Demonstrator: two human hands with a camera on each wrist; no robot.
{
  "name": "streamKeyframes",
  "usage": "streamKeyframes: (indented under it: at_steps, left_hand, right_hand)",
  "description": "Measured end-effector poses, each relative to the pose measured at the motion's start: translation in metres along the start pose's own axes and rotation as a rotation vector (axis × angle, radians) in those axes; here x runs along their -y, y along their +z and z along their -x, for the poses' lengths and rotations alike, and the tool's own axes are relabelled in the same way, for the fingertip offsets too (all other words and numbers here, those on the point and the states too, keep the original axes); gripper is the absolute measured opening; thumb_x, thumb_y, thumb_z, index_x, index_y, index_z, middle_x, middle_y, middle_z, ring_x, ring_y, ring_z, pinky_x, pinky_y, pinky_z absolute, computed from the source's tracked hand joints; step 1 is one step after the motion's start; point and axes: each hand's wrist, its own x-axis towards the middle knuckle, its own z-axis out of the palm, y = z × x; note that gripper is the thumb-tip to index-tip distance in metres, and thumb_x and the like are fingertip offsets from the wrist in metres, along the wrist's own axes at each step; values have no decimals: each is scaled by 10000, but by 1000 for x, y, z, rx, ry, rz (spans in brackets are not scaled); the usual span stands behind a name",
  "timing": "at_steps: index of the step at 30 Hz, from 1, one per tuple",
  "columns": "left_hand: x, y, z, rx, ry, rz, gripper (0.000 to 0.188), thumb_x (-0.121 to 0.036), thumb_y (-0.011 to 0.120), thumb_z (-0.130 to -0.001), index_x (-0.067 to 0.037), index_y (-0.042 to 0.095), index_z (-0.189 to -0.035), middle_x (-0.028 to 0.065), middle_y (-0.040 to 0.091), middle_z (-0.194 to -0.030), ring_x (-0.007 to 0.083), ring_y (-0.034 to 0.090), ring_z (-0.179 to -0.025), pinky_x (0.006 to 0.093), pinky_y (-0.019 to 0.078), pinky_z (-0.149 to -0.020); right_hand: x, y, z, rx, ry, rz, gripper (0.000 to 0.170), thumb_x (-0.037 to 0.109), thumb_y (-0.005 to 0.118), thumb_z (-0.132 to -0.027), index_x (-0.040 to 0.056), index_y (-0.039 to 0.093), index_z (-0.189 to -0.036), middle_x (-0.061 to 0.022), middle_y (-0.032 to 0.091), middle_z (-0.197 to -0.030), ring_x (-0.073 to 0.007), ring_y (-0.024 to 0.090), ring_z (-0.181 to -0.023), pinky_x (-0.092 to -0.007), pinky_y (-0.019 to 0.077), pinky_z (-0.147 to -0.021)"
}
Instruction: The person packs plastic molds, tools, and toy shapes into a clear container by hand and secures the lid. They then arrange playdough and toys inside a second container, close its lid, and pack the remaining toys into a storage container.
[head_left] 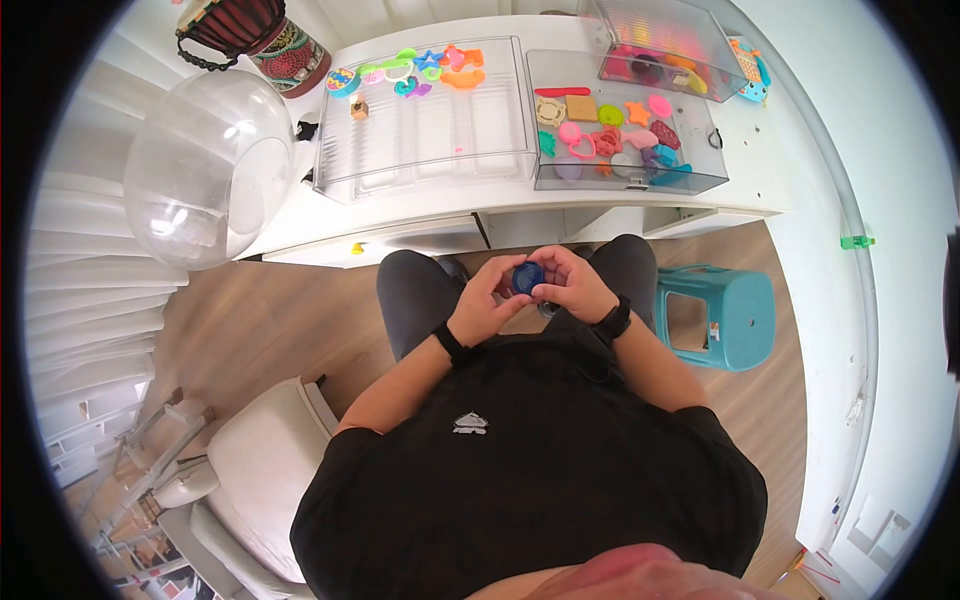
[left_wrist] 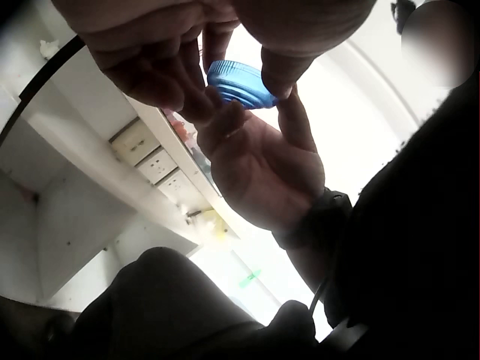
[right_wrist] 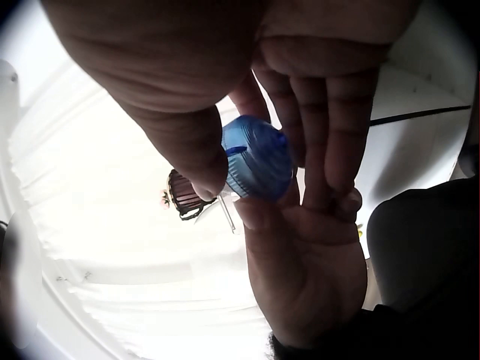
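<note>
Both hands meet over the lap around a small round blue cap-like piece [head_left: 528,278], translucent with a ribbed rim. In the head view my left hand [head_left: 484,300] pinches its left side and my right hand [head_left: 580,288] its right side. From the left wrist, the blue piece [left_wrist: 241,82] shows fine ridges round its edge, with fingertips of both hands at its sides. The right wrist view catches the piece [right_wrist: 257,156] tilted between thumbs and fingers, which hide part of its rim.
On the white desk ahead, a clear tray [head_left: 340,150] carries colourful moulds, and a grey bin [head_left: 715,165] holds more cutters and shapes. A clear globe [head_left: 165,130] and a drum [head_left: 290,55] stand left. A teal stool [head_left: 750,320] is at right, a pale chair [head_left: 265,450] behind left.
</note>
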Motion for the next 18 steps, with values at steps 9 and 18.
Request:
streamKeyframes:
  at_steps: [9, 18]
  left_hand:
    - [56, -4, -7, -127, -373, 620, 312, -217, 598, -1089, -51, 599, -1352, 54, 682, -1141, 119, 637, -910, 279, 525, -844]
    - [178, -20, -2, -465, -728, 1090, 225, -304, 633, -1061, -127, 675, -1192, 2, 710, -1011, 151, 658, -869, 309, 522, -750]
  right_hand:
    - [1, -10, -1, -147, -50, 5, 459, -8, 761, -936, -9, 517, -1325, -88, 642, -1201, -155, 677, -1065, -316, 583, -930]
    - [74, -17, 15, -140, -230, 42, 493, -30, 778, -905, -1, 527, -1328, -72, 647, -1201, -148, 665, -1079, -309, 560, -945]
